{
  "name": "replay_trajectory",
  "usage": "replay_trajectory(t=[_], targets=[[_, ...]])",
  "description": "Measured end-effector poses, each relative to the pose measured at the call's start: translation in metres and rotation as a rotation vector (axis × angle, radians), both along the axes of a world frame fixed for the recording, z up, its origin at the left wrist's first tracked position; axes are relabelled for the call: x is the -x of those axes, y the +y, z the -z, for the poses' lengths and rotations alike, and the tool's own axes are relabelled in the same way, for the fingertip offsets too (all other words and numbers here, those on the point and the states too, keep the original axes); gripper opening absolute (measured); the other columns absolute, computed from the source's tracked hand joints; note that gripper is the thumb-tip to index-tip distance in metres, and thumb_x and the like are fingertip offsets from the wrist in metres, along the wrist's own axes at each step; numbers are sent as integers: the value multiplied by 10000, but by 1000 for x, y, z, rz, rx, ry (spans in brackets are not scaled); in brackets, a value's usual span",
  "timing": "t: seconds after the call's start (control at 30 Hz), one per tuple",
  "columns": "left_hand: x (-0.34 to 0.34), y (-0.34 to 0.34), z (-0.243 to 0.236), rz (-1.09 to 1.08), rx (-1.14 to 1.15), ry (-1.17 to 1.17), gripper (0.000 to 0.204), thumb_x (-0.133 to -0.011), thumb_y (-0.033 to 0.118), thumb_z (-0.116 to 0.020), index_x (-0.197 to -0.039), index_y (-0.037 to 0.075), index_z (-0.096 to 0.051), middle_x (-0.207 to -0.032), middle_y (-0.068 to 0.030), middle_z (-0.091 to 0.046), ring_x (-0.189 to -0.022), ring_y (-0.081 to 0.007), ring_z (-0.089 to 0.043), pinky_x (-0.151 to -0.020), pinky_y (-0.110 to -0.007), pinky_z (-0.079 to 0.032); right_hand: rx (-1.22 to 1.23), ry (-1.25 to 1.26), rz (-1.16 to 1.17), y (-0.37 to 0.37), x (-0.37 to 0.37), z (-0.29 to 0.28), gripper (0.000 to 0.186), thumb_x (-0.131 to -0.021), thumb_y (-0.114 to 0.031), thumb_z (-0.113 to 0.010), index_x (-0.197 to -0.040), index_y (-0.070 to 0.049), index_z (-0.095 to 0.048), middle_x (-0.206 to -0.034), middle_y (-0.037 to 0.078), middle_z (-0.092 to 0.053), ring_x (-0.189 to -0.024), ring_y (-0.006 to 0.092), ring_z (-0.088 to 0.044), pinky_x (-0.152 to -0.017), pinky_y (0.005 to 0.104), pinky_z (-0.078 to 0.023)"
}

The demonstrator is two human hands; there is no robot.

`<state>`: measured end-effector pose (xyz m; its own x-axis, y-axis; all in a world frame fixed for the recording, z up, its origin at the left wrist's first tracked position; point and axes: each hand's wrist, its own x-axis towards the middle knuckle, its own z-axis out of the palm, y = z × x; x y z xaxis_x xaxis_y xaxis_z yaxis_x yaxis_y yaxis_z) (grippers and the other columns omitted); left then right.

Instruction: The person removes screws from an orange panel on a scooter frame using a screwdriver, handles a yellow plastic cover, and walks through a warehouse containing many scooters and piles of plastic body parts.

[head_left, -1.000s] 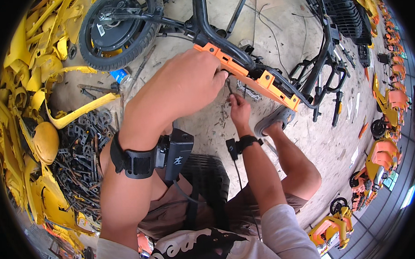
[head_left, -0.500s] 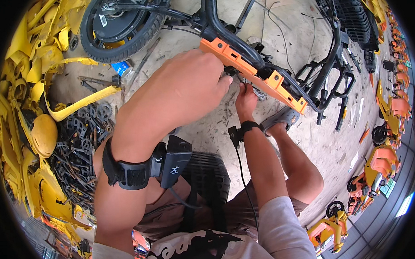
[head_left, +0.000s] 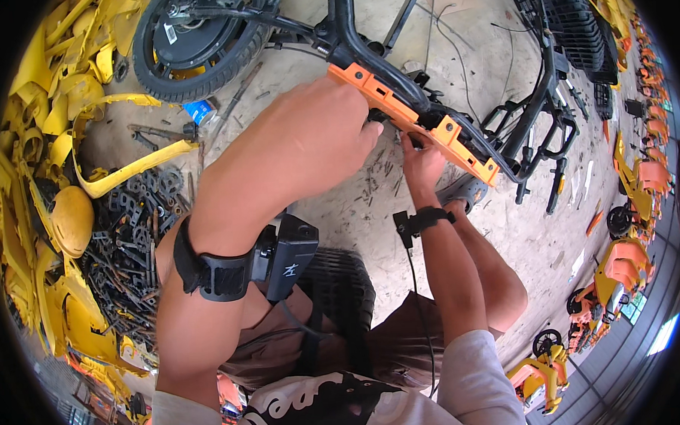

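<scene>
A long orange plastic panel [head_left: 400, 114] is fixed along the black tube frame [head_left: 349, 34] of an electric two-wheeler. My left hand [head_left: 326, 134] is closed at the panel's left part, its fingertips hidden behind the hand. A small dark piece shows by its thumb, too little to name. Under the panel's middle, my right hand [head_left: 424, 163] has its fingers bent up against the underside. Those fingers are closed, and what they hold is concealed by the panel.
A wheel with a black tyre [head_left: 199, 45] lies at the upper left. Yellow body panels [head_left: 73, 304] and dark metal parts [head_left: 128, 257] are heaped at left. Black frame parts [head_left: 535, 123] stand at upper right. A blue can [head_left: 199, 112] lies near the wheel. Orange-and-yellow vehicles [head_left: 623, 266] line the right.
My right hand has moved right along the panel's underside, its forearm swinging right too. The left hand stays at the panel with barely any shift.
</scene>
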<state>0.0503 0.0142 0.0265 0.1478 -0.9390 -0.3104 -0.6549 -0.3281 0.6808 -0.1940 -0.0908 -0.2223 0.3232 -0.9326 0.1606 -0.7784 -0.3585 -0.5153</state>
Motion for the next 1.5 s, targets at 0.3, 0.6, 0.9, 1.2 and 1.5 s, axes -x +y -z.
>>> replay_trajectory(t=[0.3, 0.6, 0.9, 1.2, 1.5], targets=[[6, -1, 8, 2, 67, -7, 355, -875, 252, -606, -733, -73, -599, -707, -255, -570, -718, -445, -544, -646, -483, -435, -453, -865, 330, 28, -33, -34, 153, -899, -85, -658, -1000, 19, -708, -786, 26, -683, -679, 67, -602, -644, 230, -487], [10, -7, 2, 85, 57, -18, 328, -869, 243, -607, -745, -60, -583, -747, -254, -577, -772, -444, -553, -688, -492, -434, -230, -554, 20, 47, -74, -40, 206, -866, -2, -629, -1069, -22, -662, -933, 141, -690, -798, 217, -670, -730, 299, -522], [34, -14, 1, 156, 88, -51, 275, -863, 215, -603, -745, -34, -606, -769, -240, -605, -796, -429, -573, -726, -503, -454, -118, -275, -446, 42, -109, -16, 373, -848, -68, -580, -1219, -42, -548, -1217, 173, -580, -951, 379, -626, -736, 433, -541], [34, -23, -3, 151, 65, -22, 250, -873, 212, -612, -774, -17, -604, -783, -212, -615, -823, -402, -582, -741, -486, -457, -396, 387, -393, 47, -140, 68, 280, -932, -268, -518, -1068, -29, -575, -1098, 147, -542, -876, 347, -638, -756, 438, -542], [22, -26, -11, 157, 73, -57, 205, -873, 171, -612, -766, -3, -586, -760, -182, -620, -813, -373, -591, -736, -475, -464, -218, 707, -377, 49, -8, 115, 141, -827, -148, -545, -890, -53, -629, -961, 143, -601, -789, 298, -655, -683, 400, -542]])
